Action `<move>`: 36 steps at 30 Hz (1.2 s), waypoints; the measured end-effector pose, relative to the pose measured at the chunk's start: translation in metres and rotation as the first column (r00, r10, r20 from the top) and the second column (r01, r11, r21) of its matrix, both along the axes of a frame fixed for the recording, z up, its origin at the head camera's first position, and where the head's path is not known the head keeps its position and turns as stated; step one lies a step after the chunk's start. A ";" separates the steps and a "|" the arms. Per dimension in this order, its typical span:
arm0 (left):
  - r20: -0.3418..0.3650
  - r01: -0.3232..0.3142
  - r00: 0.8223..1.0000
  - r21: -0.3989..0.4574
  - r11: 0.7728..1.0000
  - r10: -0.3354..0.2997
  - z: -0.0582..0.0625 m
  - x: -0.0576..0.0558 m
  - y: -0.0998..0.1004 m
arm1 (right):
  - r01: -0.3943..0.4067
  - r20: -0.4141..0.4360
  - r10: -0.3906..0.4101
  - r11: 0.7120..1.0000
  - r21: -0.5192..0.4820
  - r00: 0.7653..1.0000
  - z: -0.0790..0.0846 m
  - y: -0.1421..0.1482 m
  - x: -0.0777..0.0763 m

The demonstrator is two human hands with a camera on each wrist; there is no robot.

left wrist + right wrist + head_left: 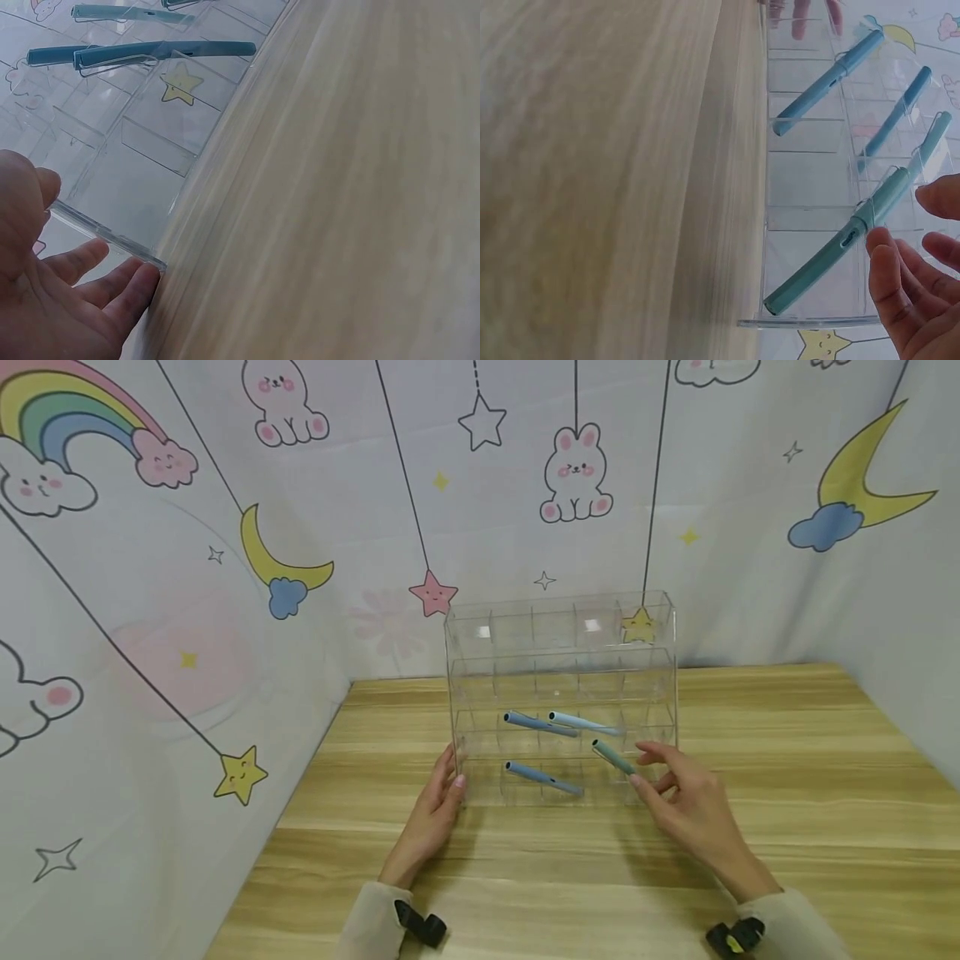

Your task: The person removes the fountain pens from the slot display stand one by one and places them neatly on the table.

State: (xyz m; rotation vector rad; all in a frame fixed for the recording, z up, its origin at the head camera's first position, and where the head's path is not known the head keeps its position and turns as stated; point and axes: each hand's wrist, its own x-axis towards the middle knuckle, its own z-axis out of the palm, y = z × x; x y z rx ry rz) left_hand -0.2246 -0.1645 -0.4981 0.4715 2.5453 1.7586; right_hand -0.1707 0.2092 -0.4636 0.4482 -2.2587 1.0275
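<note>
A clear acrylic rack with tiers of small compartments stands on the table. My left hand grips its left side edge, thumb in front; the left wrist view shows the fingers against that edge. My right hand is at the rack's lower right, thumb and index finger apart. Its thumb is beside a green pen that leans in the bottom tier; whether they touch I cannot tell. A blue pen leans in the bottom tier too. Above it are another blue pen and a pale blue pen.
Wood-grain table surface extends in front of the rack and to both sides. A white curtain printed with rabbits, stars and moons hangs behind and along the sides. Each sleeve has a black device at the wrist.
</note>
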 end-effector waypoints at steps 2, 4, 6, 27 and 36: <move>-0.003 -0.001 1.000 -0.006 1.000 0.001 -0.001 0.000 0.000 | 0.008 -0.024 -0.008 1.000 0.007 1.000 -0.001 -0.002 -0.001; -0.002 -0.002 1.000 -0.009 1.000 0.002 -0.001 0.000 -0.001 | 0.015 -0.045 -0.015 1.000 0.012 0.999 -0.002 -0.003 -0.003; -0.002 0.001 1.000 -0.009 1.000 -0.001 -0.001 0.000 -0.001 | 0.017 -0.055 -0.017 1.000 0.011 0.998 -0.003 -0.005 -0.004; 0.010 0.015 1.000 0.007 1.000 -0.015 0.000 -0.001 0.001 | 0.048 -0.063 -0.045 0.998 0.048 0.997 -0.007 -0.013 -0.015; 0.012 -0.004 1.000 -0.023 1.000 0.004 0.001 0.000 0.000 | 0.061 -0.064 -0.059 0.997 0.037 0.996 -0.005 -0.018 -0.017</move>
